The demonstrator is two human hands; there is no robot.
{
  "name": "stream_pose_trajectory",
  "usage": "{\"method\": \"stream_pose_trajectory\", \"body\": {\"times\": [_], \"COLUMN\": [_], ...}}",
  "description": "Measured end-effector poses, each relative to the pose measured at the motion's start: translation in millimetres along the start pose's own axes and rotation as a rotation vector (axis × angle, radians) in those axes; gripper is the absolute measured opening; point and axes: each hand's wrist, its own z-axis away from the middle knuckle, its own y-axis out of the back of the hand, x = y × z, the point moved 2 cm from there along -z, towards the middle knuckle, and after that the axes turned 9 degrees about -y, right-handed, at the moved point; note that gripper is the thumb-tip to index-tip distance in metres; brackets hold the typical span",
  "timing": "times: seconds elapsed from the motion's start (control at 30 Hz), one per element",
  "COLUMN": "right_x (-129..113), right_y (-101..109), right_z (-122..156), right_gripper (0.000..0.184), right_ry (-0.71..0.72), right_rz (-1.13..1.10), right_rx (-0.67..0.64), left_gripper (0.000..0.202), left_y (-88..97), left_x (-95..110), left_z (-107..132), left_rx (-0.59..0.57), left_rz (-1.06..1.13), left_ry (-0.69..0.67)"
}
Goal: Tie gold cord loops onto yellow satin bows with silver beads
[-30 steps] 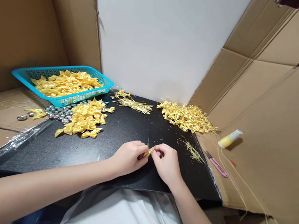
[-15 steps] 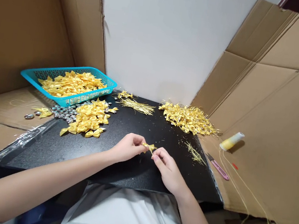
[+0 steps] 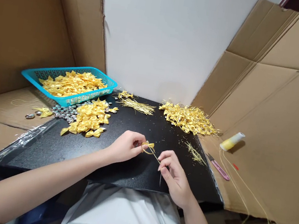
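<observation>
Over the black tabletop my left hand (image 3: 130, 146) pinches a small yellow ribbon bow (image 3: 150, 145) between thumb and fingers. A thin gold cord (image 3: 156, 158) loops under the bow and runs slantwise to my right hand (image 3: 172, 175). The thumb and fingers of that hand are closed on the cord, and a loose end hangs below them. A heap of yellow bows (image 3: 89, 118) lies left of my left hand, beside silver beads (image 3: 65, 113). Beyond my hands is a bundle of cut gold cords (image 3: 137, 106).
A blue basket (image 3: 69, 101) full of bows stands at the back left. Bows with cords form a pile (image 3: 188, 118) at the back right. Short cord pieces (image 3: 195, 153), a pink-handled cutter (image 3: 221, 170) and a thread spool (image 3: 232, 141) lie right. Cardboard walls (image 3: 284, 109) flank the table.
My right hand has moved right and toward me, away from the bow, drawing the cord out. A cord loop now shows at the bow. My left hand stays nearly still.
</observation>
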Motion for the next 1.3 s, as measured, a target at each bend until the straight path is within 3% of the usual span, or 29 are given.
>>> {"method": "stream_pose_trajectory", "body": {"times": [0.17,0.37,0.63,0.77,0.83,1.07,1.3], "right_x": [4.3,4.7,2.3,-2.9,-3.5,-1.0,-4.2], "right_y": [-2.4,-7.7,-2.2,2.5,3.9,9.4,11.6], "right_z": [2.6,0.8,-11.0,-27.3,-35.9,-56.1,-56.8], "right_gripper": [0.015,0.015,0.02,0.021,0.022,0.03,0.028], "right_ry": [0.104,0.129,-0.067,-0.222,-0.283,-0.35,-0.323], "right_rz": [-0.147,-0.246,-0.491,-0.716,-0.802,-0.878,-0.816], "right_rx": [0.154,0.233,0.282,0.292,0.272,0.275,0.273], "left_gripper": [0.021,0.021,0.023,0.021,0.019,0.024,0.023], "left_y": [-4.1,-9.0,-5.7,-5.2,-5.1,-5.0,0.2], "left_x": [4.8,5.4,7.5,14.5,15.1,6.6,13.8], "left_z": [4.2,7.8,10.4,10.4,9.1,3.8,1.3], "left_rx": [0.042,0.034,-0.003,-0.179,-0.227,-0.223,-0.152], "left_rz": [-0.258,-0.367,-0.42,-0.332,-0.287,-0.054,-0.055], "left_ry": [-0.22,-0.276,-0.395,-0.586,-0.571,-0.285,-0.348]}}
